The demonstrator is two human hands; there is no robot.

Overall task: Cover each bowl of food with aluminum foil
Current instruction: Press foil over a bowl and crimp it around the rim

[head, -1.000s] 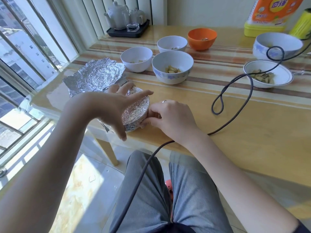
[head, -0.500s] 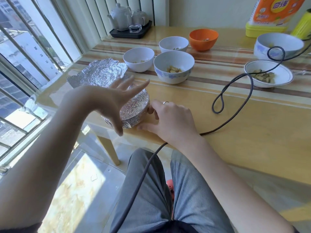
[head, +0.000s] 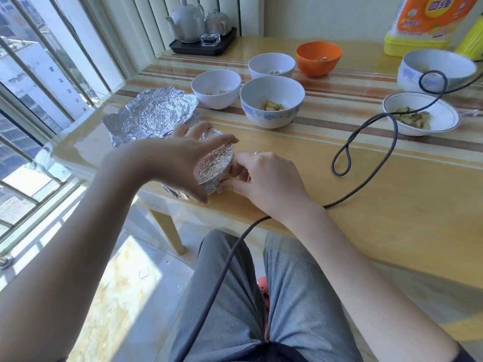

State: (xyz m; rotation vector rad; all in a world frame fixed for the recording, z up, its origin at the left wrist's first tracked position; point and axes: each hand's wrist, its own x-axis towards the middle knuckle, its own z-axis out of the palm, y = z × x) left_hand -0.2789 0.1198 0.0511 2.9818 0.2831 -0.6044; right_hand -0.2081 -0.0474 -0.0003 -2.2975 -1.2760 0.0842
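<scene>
**Left fingers settle back onto the foiled bowl**

Since half a second ago the left hand (head: 180,155), then lifted with fingers fanned above the foil, has come down so its fingertips rest on the covered top; the right hand (head: 264,178) has stayed at the bowl's right side.

The wrapped bowl (head: 214,168) sits at the near left corner of the table (head: 392,205), close to the edge. Crinkled foil covers its top and is folded down over the wall, and a loose flap sticks out at its lower left. The right hand pinches the foil against the bowl's lower right side, fingers curled in, with a ring on one finger. The left hand arches over the bowl from the left, fingers spread and fairly straight, thumb pointing down at the near side; it presses rather than grips.

Just behind the bowl lies a loose foil sheet (head: 154,113), crumpled and flat. Farther back stand uncovered bowls: two white bowls (head: 216,88), a blue-patterned bowl (head: 271,101) with food pieces, an orange bowl (head: 318,58), and two more at the right. A dark cable (head: 366,142) loops across the table and down over the person's lap.
</scene>
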